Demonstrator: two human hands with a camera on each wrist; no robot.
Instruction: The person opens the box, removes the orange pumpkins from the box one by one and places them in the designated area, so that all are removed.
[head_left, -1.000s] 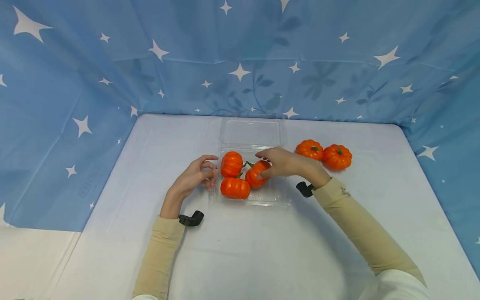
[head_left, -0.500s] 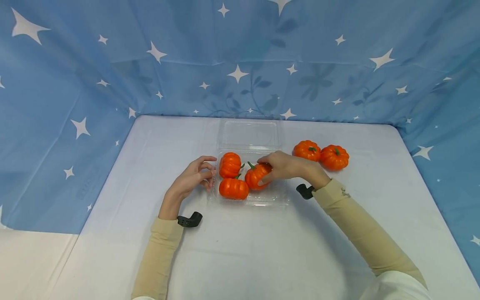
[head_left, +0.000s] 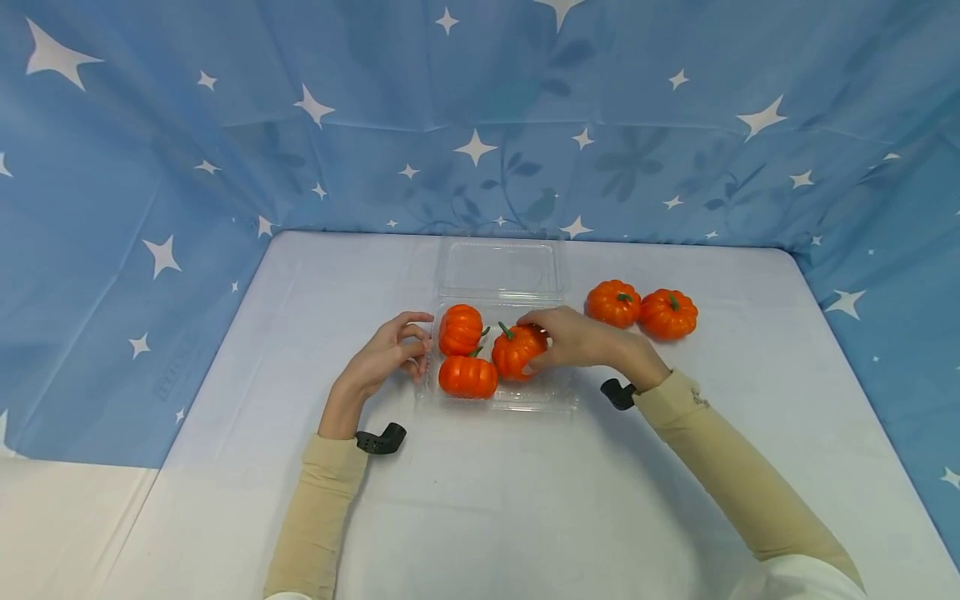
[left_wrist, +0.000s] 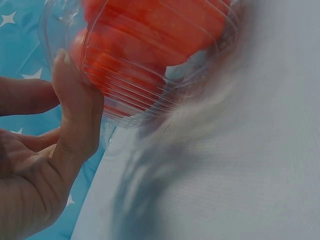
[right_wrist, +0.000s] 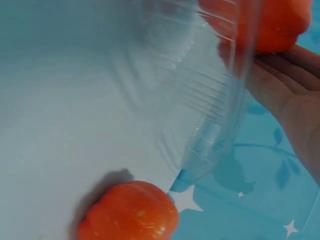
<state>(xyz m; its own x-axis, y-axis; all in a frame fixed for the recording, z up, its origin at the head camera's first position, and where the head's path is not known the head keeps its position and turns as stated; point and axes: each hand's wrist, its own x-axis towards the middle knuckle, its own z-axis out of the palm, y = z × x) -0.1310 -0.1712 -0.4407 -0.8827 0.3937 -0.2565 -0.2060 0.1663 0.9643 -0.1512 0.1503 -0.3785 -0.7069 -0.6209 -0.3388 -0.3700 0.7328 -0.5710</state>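
- Orange toy pumpkin (head_left: 513, 354) is gripped by the right hand (head_left: 573, 336), with the thumb on its near side and the fingers curled round its far side; it is held within the right part of the clear plastic clamshell container (head_left: 551, 392), and whether its weight is borne by the container floor cannot be told.
- Its green stem is pointed toward the far left.
- Container's left rim is touched by the thumb of the left hand (head_left: 381, 350), whose other fingers are loosely bent and set apart.
- Inside the left half, two more pumpkins are placed: a far-left pumpkin (head_left: 461, 331) and a near-left pumpkin (head_left: 468, 377), set close together.
- Clear lid (head_left: 500, 267) is laid back open on the far side.
- To the right of the lid, a loose pumpkin (head_left: 613, 303) and a far-right pumpkin (head_left: 668, 315) are set side by side on the white table (head_left: 487, 492).
- At the far edge, the table is backed by a blue star-patterned curtain (head_left: 337, 67).
- Black wrist cameras are worn below both hands.
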